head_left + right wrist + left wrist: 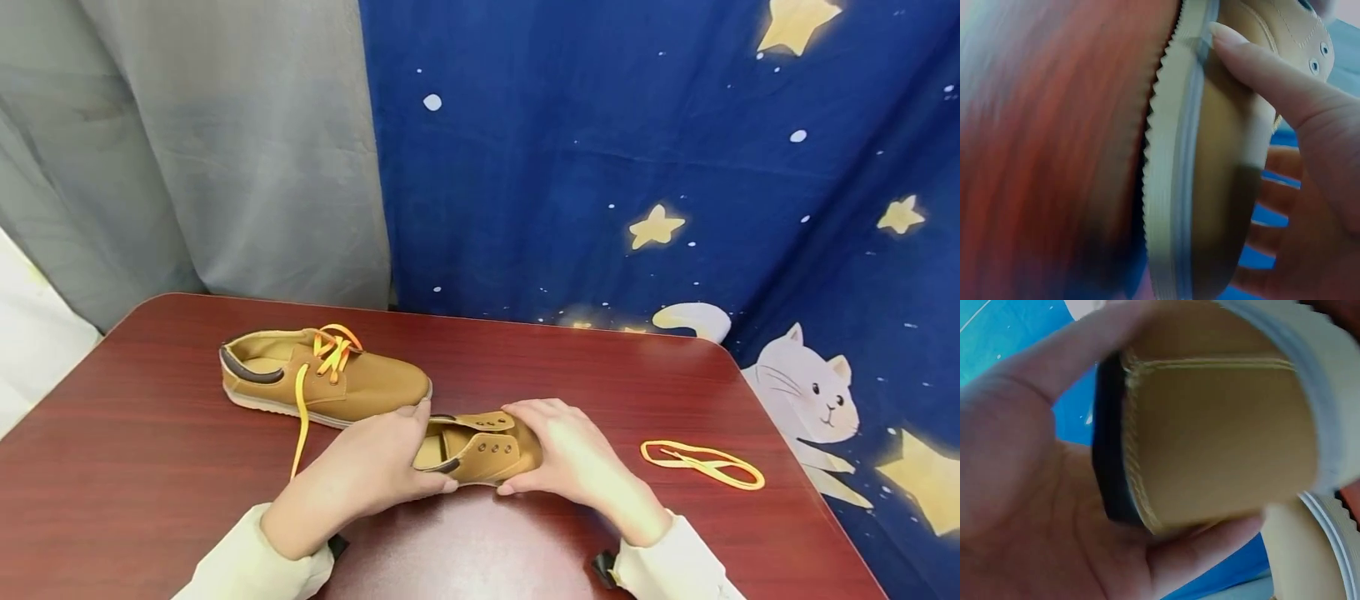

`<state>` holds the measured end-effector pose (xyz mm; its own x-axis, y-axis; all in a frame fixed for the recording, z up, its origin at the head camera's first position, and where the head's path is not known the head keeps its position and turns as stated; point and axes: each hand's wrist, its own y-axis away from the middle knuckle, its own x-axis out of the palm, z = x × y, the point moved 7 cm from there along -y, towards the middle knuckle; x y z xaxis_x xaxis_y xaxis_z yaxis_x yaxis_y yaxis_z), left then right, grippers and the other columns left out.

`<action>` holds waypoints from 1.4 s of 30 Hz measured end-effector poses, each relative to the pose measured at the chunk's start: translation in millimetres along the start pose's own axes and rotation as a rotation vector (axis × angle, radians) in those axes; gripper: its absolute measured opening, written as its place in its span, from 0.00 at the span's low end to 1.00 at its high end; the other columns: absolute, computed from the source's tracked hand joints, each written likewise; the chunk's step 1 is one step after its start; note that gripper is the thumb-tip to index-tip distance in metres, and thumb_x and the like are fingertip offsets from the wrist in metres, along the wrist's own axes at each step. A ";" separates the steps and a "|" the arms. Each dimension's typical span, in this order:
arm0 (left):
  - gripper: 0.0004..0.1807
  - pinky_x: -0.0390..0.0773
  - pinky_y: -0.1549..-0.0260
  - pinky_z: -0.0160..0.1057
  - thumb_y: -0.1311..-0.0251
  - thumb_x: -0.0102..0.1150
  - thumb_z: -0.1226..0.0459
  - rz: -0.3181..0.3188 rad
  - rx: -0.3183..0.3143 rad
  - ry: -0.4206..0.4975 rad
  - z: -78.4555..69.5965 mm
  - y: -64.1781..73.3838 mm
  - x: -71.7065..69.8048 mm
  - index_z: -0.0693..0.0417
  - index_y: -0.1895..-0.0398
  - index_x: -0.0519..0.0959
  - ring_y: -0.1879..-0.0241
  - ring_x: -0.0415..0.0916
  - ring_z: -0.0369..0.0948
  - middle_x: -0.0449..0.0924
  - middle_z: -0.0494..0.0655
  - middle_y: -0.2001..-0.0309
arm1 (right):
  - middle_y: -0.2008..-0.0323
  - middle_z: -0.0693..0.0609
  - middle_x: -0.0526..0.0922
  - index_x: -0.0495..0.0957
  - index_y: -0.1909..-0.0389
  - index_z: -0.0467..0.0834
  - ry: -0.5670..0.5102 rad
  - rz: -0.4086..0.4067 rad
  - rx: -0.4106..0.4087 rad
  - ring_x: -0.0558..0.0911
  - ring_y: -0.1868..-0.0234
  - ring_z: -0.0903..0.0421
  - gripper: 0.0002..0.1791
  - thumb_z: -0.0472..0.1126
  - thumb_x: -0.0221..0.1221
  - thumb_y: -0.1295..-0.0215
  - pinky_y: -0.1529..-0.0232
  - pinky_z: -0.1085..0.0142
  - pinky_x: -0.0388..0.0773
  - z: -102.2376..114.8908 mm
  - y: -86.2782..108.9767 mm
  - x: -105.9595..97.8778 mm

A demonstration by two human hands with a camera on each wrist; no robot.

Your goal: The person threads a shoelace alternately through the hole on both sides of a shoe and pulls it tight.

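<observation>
A tan shoe point(491, 462) with bare eyelets lies between the two hands, its toe pointing right in the head view. My left hand point(367, 467) grips its heel end, thumb on the near side and fingers across the far side. In the left wrist view the shoe's heel point(1222, 431) with its dark collar sits inside that grasp. My right hand point(573, 454) holds the toe end; its thumb presses near the pale ridged sole point(1172, 150) in the right wrist view. Behind the left hand stands the matching shoe point(375, 379), with orange-yellow laces point(333, 354) through its eyelets.
A loose yellow shoelace point(705, 465) lies looped on the right of the dark red table point(150, 433). One long lace end point(302, 417) hangs from the laced shoe toward the left wrist. Grey and blue curtains point(525, 167) stand behind the table's far edge.
</observation>
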<state>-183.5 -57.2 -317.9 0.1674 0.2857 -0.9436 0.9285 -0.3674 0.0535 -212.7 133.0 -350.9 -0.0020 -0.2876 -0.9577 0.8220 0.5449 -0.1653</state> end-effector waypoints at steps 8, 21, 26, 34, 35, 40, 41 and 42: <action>0.23 0.80 0.51 0.46 0.51 0.77 0.51 -0.235 0.218 0.042 -29.9 -11.2 -9.7 0.50 0.54 0.83 0.53 0.81 0.43 0.82 0.44 0.50 | 0.40 0.58 0.82 0.75 0.36 0.54 -0.009 -0.010 0.006 0.78 0.38 0.54 0.50 0.70 0.75 0.63 0.35 0.50 0.72 16.5 -10.2 10.7; 0.13 0.79 0.55 0.41 0.54 0.77 0.60 -0.270 0.429 -0.062 -33.5 -13.4 -0.4 0.48 0.65 0.85 0.57 0.77 0.40 0.79 0.40 0.56 | 0.34 0.58 0.77 0.72 0.31 0.53 -0.169 0.013 0.075 0.75 0.32 0.59 0.42 0.63 0.71 0.45 0.32 0.54 0.73 -31.5 32.3 -19.8; 0.11 0.78 0.53 0.43 0.49 0.73 0.62 -0.227 0.446 -0.056 -35.3 -14.1 8.9 0.49 0.62 0.83 0.54 0.77 0.41 0.79 0.41 0.52 | 0.51 0.59 0.86 0.82 0.44 0.51 -0.111 0.043 0.162 0.84 0.48 0.61 0.32 0.65 0.70 0.46 0.45 0.58 0.81 -69.0 60.7 -31.4; 0.08 0.77 0.49 0.44 0.37 0.65 0.59 -0.280 0.380 -0.032 -37.5 -16.9 22.9 0.50 0.57 0.82 0.52 0.78 0.42 0.80 0.42 0.53 | 0.73 0.59 0.84 0.84 0.66 0.48 0.074 0.090 0.363 0.80 0.70 0.62 0.13 0.49 0.75 0.48 0.69 0.63 0.76 -126.6 89.6 -61.6; 0.09 0.77 0.48 0.44 0.37 0.65 0.58 -0.281 0.374 -0.028 -37.6 -17.2 23.2 0.50 0.57 0.82 0.51 0.78 0.42 0.80 0.42 0.53 | 0.74 0.58 0.84 0.83 0.68 0.47 0.096 0.092 0.382 0.81 0.71 0.60 0.12 0.46 0.75 0.49 0.69 0.61 0.76 -133.9 93.0 -63.8; 0.08 0.77 0.49 0.44 0.38 0.66 0.60 -0.287 0.365 -0.016 -37.5 -16.7 21.5 0.51 0.58 0.82 0.51 0.78 0.42 0.80 0.42 0.53 | 0.76 0.55 0.83 0.82 0.71 0.43 0.128 0.100 0.446 0.79 0.73 0.58 0.13 0.41 0.77 0.53 0.69 0.60 0.75 -160.9 104.9 -67.3; 0.08 0.77 0.49 0.44 0.38 0.66 0.60 -0.287 0.365 -0.018 -37.4 -16.3 21.3 0.51 0.58 0.82 0.51 0.78 0.42 0.80 0.42 0.53 | 0.76 0.55 0.83 0.82 0.71 0.43 0.125 0.103 0.449 0.79 0.73 0.58 0.14 0.41 0.77 0.54 0.69 0.60 0.75 -163.6 105.9 -65.8; 0.08 0.77 0.49 0.44 0.38 0.66 0.60 -0.288 0.366 -0.021 -37.3 -15.9 21.1 0.51 0.58 0.82 0.52 0.78 0.42 0.80 0.43 0.53 | 0.76 0.55 0.83 0.82 0.72 0.43 0.122 0.108 0.450 0.78 0.73 0.59 0.13 0.41 0.77 0.54 0.69 0.60 0.74 -165.4 106.5 -63.7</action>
<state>-182.4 -12.3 -326.5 -0.0904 0.4059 -0.9094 0.7574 -0.5650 -0.3274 -219.2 339.6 -346.4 0.0528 -0.1389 -0.9889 0.9861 0.1635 0.0297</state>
